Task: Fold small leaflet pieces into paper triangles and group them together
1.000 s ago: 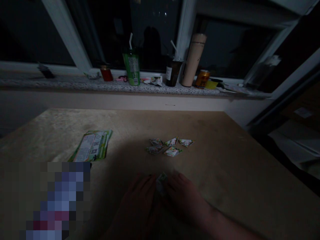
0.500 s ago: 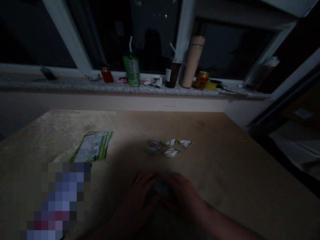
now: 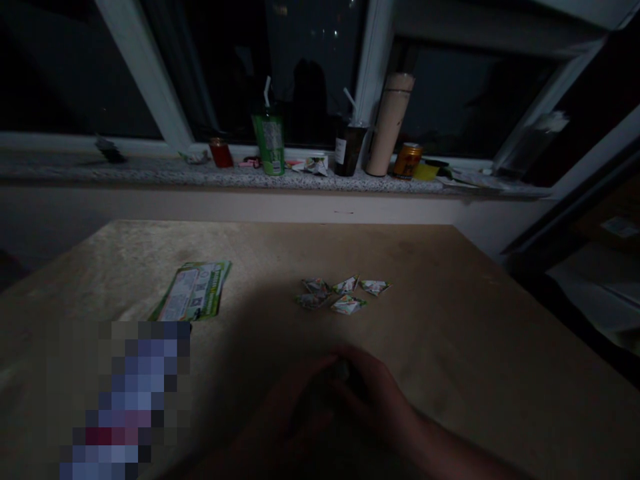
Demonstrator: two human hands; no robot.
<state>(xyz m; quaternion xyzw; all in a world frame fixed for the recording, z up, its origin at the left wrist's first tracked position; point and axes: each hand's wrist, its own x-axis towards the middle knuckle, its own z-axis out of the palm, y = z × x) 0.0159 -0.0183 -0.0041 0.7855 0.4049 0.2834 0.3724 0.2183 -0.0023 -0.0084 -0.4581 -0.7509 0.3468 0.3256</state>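
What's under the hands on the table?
Only a pale sliver of folded paper shows between the left hand and right hand. The rest of it, and the grip, is covered and too dark to tell.

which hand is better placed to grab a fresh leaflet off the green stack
Left, probably: the green leaflet stack lies on the table nearer the left hand, while the right hand would have to cross over. Both hands meet around a small folded paper, hard to see.

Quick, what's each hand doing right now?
Left hand: curled beside the right; grip too dark to tell.
Right hand: fingers closed on a small folded paper.
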